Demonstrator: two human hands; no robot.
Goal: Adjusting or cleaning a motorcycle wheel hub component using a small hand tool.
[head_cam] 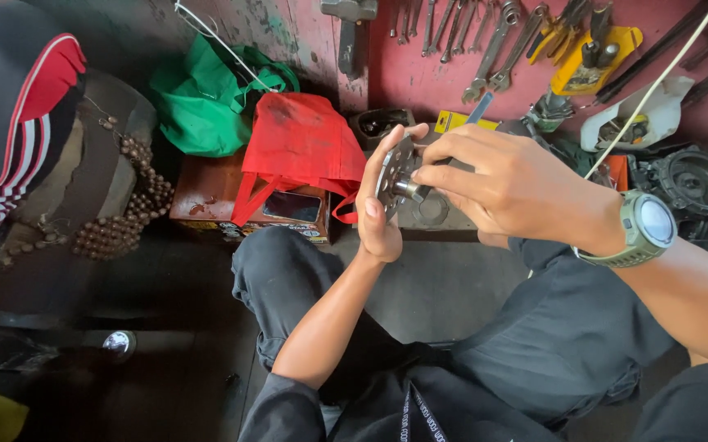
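- Dark trousers (pixel 567 327) are seen nearest, knees bent over the floor.
- A round metal disc (pixel 395 173) is held upright in front of the knees, clasped at its edge by the left hand (pixel 380 205).
- The disc's centre hub is pinched by the right hand (pixel 509 184); a green wristwatch (pixel 644 229) is worn.
- Behind, a red bag (pixel 300 147) is draped over a box, with spanners (pixel 485 41) hung on the wall.

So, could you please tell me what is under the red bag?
The red bag lies draped over a brown box; the box's left top and front show, the rest is covered.
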